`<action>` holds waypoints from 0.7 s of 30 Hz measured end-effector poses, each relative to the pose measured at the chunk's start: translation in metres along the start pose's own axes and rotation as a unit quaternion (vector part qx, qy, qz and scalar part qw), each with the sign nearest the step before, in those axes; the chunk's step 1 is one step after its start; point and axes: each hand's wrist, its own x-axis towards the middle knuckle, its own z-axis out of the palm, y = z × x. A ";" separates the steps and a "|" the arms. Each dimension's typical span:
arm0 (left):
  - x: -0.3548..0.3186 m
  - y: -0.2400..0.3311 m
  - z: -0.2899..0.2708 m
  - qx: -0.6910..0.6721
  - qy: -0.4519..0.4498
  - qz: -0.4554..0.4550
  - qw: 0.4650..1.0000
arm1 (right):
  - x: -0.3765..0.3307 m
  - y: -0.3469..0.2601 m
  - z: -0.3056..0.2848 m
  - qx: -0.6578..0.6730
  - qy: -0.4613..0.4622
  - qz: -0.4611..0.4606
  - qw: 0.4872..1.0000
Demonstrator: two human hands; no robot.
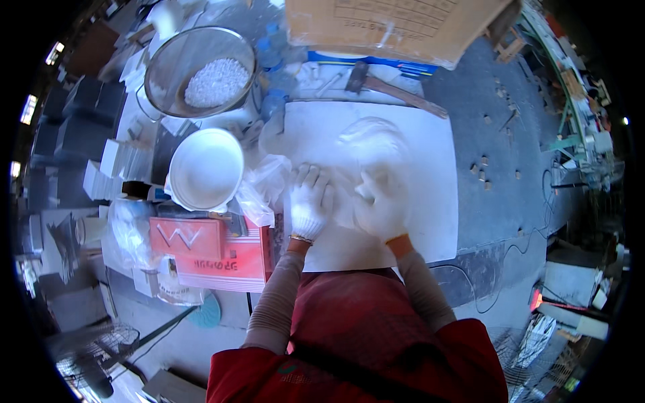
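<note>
Both my hands wear white knit gloves and are over a white board [430,228] in front of me. My left hand [311,199] lies flat on the board's left part, fingers stretched forward, holding nothing I can see. My right hand [381,205] is smeared by motion near the middle of the board; its fingers look partly bent, and whether anything is in them does not show. Just beyond it lies a blurred, rounded white shape [376,134], whose kind I cannot make out. A crumpled clear plastic bag [263,181] sits beside my left hand.
A hammer [396,93] with a wooden handle lies beyond the board, before a large cardboard box [390,27]. To the left stand a white bucket [206,169], a metal pot [164,74] holding white granules, and red boxes [188,238]. Small chips litter the grey surface [497,154] at right.
</note>
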 end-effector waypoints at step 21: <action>-0.003 0.002 0.003 0.012 0.023 -0.022 0.999 | 0.041 0.010 0.014 -0.086 -0.054 0.014 0.995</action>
